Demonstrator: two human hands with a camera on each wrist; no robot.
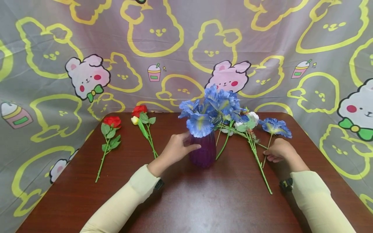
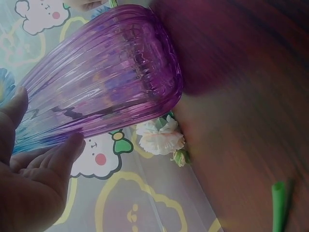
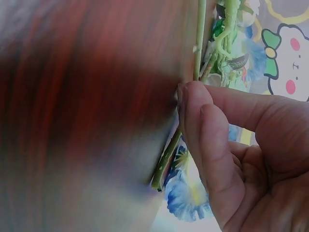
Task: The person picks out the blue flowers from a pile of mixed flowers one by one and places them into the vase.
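Left hand (image 1: 175, 149) rests against the ribbed purple glass vase (image 1: 203, 152), fingers (image 2: 63, 154) nearly straight along its side, thumb at the neck; grip loose, not wrapped. The vase stands mid-bench on the dark red-brown wooden bench (image 1: 204, 200), holding blue fabric flowers (image 1: 214, 108). Right hand (image 1: 280, 149) lies on the bench, fingertips (image 3: 195, 113) pinching the thin green stem of a loose blue fabric flower (image 1: 275, 127). Two red artificial roses (image 1: 112, 122) lie well left.

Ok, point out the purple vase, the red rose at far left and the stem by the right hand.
purple vase (image 1: 204, 155): head view, on its ribbed glass body.
red rose (image 1: 112, 121): head view, on the red bloom.
stem (image 3: 166, 157): right wrist view, on the green shaft near its cut end.
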